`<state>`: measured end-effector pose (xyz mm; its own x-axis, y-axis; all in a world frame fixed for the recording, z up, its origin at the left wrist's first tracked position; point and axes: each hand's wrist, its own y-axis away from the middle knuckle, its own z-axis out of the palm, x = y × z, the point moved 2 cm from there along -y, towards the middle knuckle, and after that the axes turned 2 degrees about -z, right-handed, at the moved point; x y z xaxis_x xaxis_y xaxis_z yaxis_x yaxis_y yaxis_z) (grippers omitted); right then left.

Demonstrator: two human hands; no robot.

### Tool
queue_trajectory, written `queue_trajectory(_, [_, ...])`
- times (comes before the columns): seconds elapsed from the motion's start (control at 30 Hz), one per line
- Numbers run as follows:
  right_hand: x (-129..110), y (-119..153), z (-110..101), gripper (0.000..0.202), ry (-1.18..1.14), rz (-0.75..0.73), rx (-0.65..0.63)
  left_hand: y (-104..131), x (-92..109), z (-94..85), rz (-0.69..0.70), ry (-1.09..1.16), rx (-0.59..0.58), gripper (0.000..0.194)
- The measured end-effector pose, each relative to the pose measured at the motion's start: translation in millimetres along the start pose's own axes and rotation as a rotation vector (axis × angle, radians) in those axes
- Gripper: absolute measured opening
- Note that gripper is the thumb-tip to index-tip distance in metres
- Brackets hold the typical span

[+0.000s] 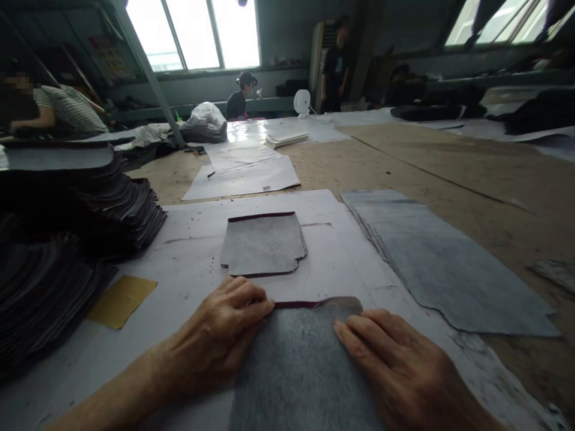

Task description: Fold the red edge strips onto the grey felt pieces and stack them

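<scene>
A grey fabric-like panel (305, 365) lies before me on white paper, its far edge partly folded over to show a dark red strip. My left hand (229, 329) is closed at the far left corner, thumb and fingers pressed on the folded strip. At the far right corner my right hand (395, 359) grips the panel's edge with bent fingers, where the edge curls and is not folded flat. Just beyond lies a smaller grey stack of panels (265, 242) with dark red folded edges at top and bottom.
Tall stacks of dark panels (112, 203) stand at the left, near a yellow-brown square (123, 301). On the right a fanned pile of grey panels (440, 257) lies on the brown tabletop (471, 173). Several people, a white fan (302, 103) and a plastic bag (204, 123) are farther back.
</scene>
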<state>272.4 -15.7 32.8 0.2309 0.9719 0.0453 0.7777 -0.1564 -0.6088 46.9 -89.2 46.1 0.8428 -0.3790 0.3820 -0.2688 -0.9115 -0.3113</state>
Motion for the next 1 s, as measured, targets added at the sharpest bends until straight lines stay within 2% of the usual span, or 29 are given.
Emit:
queue_trajectory(0.13, [-2,0,1,0.033,-0.016,-0.021,-0.016,2,5,4.8,0.086,-0.11,-0.085,0.038])
queue_trajectory(0.23, [-3,-1,2,0.031,-0.059,0.004,-0.035,6,2,-3.4,0.033,-0.12,-0.125,0.042])
queue_trajectory(0.37, [-5,-1,4,0.032,-0.078,0.043,-0.038,-5,8,-12.6,-0.091,-0.106,-0.001,0.042])
queue_trajectory(0.43, [-5,0,4,0.033,-0.072,0.058,-0.034,-20,18,-4.6,-0.09,-0.053,0.02,0.034])
queue_trajectory(0.53, [-5,1,5,0.032,-0.083,0.084,-0.037,-48,34,20.4,-0.083,0.09,0.0,0.026])
queue_trajectory(0.67, [-6,6,4,0.031,-0.106,0.102,-0.019,-70,40,47.9,-0.155,0.205,0.053,0.021])
queue_trajectory(0.77, [-4,12,-1,0.034,-0.039,0.139,0.046,-71,38,54.3,-0.182,0.241,0.127,0.019])
queue_trajectory(0.83, [0,16,-6,0.035,0.04,0.203,0.074,-70,37,54.8,-0.177,0.235,0.17,0.025])
queue_trajectory(0.9, [6,20,-10,0.034,0.084,0.248,0.071,-69,37,55.4,-0.16,0.212,0.174,0.031])
queue_trajectory(1.0, [11,22,-13,0.034,0.078,0.238,0.054,-70,39,57.2,-0.124,0.176,0.135,0.026])
